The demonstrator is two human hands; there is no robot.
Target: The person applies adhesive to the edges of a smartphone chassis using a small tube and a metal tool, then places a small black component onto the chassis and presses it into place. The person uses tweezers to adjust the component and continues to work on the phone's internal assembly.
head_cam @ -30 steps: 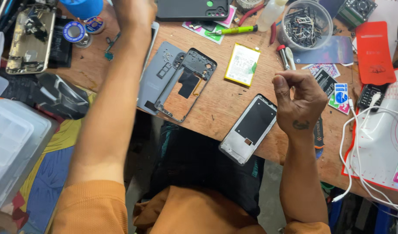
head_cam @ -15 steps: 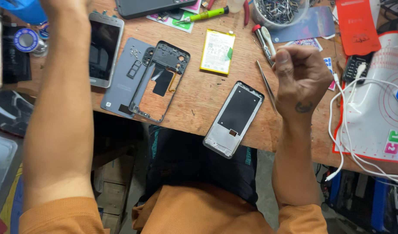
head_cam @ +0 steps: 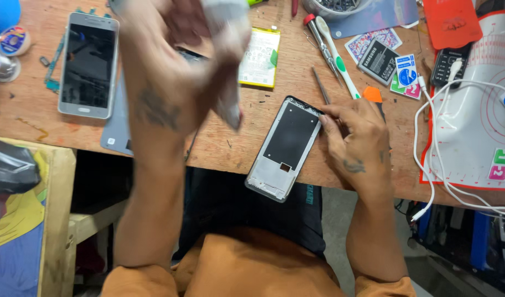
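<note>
The left hand [head_cam: 175, 60] is up in the air now, close to the camera. A second ago it was stretched far out to the back of the brown wooden tabletop [head_cam: 219, 146]. It has come back with a soft white thing [head_cam: 227, 60], maybe a cloth or a wipe, but it is too blurry to tell. The fingers of this hand are closed around the white thing.

The right hand [head_cam: 354, 146] has come down. Before, it was lifted up with its fingers pinched together. Now it rests on the tabletop, and its fingertips [head_cam: 325, 122] touch the right edge of the open phone frame with the black middle and silver rim [head_cam: 285, 148]. The fingers are bent and close together, pressing on the frame, not wrapped around it.

The phone frame lies flat near the front edge of the tabletop, just as before.

So one hand steadies the frame and the other hand brings the white thing over toward it.

A silver phone with a dark screen [head_cam: 88, 65] lies far to the left. A flat yellow and white battery [head_cam: 259, 58] lies behind the frame.
</note>
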